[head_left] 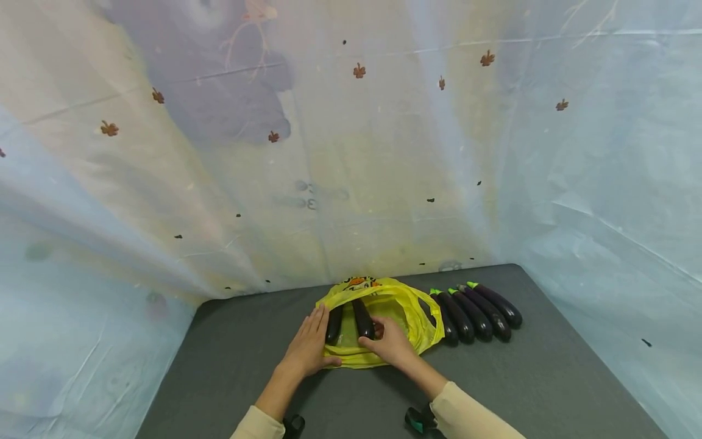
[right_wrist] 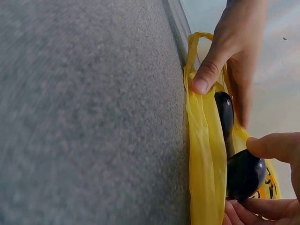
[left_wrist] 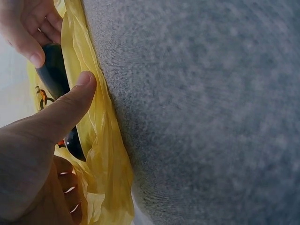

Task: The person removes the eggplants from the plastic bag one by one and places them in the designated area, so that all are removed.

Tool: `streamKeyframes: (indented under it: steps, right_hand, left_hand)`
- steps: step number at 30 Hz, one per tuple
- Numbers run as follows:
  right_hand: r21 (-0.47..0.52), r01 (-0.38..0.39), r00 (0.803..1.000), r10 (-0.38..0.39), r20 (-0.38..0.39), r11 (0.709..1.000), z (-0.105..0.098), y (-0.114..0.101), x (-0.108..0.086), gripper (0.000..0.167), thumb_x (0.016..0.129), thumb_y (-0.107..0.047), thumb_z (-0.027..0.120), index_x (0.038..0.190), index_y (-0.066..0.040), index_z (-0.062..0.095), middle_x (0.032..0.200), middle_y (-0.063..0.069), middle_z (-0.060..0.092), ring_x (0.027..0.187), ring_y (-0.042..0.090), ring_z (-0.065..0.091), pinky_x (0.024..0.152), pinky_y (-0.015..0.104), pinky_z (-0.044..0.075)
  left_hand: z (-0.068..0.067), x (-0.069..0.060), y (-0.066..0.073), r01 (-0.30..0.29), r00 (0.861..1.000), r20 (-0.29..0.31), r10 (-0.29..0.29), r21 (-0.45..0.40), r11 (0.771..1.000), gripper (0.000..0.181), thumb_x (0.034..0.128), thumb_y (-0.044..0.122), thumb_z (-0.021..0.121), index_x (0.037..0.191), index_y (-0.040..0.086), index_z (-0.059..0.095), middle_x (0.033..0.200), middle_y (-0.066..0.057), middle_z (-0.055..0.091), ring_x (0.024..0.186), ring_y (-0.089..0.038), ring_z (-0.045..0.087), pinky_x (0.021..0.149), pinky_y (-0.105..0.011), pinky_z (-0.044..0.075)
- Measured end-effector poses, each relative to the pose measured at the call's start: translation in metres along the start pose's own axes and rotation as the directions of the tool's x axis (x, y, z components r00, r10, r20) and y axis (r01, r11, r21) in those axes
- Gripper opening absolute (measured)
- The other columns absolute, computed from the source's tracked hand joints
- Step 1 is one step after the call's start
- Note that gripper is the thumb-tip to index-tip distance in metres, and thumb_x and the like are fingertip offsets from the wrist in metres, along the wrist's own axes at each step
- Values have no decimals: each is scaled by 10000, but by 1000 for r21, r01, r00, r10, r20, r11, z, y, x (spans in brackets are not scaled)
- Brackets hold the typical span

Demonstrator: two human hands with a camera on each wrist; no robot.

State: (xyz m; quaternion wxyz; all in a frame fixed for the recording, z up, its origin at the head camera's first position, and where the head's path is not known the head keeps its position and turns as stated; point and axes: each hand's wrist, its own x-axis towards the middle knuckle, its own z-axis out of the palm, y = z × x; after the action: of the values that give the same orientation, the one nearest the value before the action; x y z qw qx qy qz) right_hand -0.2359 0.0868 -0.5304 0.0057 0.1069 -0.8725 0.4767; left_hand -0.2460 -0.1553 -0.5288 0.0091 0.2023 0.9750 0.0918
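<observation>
A yellow plastic bag (head_left: 419, 329) lies on the grey table, its mouth facing me. Inside it are two dark eggplants. My right hand (head_left: 392, 342) grips the near end of one eggplant (head_left: 362, 318) in the bag's mouth, thumb on one side and fingers on the other. To its left lies the second eggplant (head_left: 334, 324), also in the right wrist view, where the bag's edge partly covers it. My left hand (head_left: 308, 342) rests against the left side of the bag with long, straight fingers; its thumb lies over the near rim.
Several eggplants (head_left: 482, 312) with green stems lie side by side just right of the bag. The grey table (head_left: 230, 366) ends at a patterned plastic sheet (head_left: 329, 152) behind and at the sides. Black straps (head_left: 418, 421) show near my wrists.
</observation>
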Motion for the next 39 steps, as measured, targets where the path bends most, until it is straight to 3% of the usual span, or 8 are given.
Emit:
streamKeyframes:
  steps: [10,25,39]
  right_hand:
    - [24,18,1000,-18,-18,1000,-12,5,-9,606,933,-180,843,1425,97,623,1187,186,686,1034,316,677,895,536,596]
    - [55,-4,999,6,-48,998,-29,13,-23,521,925,-148,856,1378,18,660,1199,145,694,1016,265,673,870,437,594]
    - [31,24,998,-22,-52,999,-51,21,-40,557,928,-134,856,1415,29,642,1248,137,699,1090,279,680,966,498,592]
  left_hand:
    - [-1,-2,2,-9,1000,-4,8,-15,1000,1258,843,534,897,1696,-46,177,1770,-238,164,1634,-399,203,1320,-547,224]
    - [1,-1,0,5,1000,19,-4,-22,1000,1257,862,542,880,1709,-23,143,1782,-221,118,1645,-389,168,1330,-540,196]
    - [1,0,0,10,1000,19,-9,-19,1000,1267,853,558,880,1710,-19,146,1783,-217,124,1648,-382,158,1330,-536,197]
